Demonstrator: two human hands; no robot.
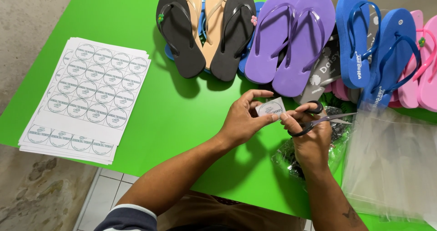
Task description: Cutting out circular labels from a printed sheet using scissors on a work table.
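Left hand (243,119) fingers pinch a small paper label (270,107) over the green table (182,117). Right hand (312,135) fingers grip black-handled scissors (314,119) (blades seemingly closed, pointing right), touching the label's edge. Beyond lie purple flip-flops (291,40); left, printed label sheets (86,97).

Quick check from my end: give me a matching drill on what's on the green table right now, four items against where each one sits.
Items:
1. small paper label
2. scissors
3. stack of printed label sheets
4. purple flip-flops

Places:
A. far side of the green table, between the black pair and the blue pair
B. in the right hand
C. near left corner of the table
D. pinched in the left hand

Pairs: 1-D, 2-B, 3-C, 4-A
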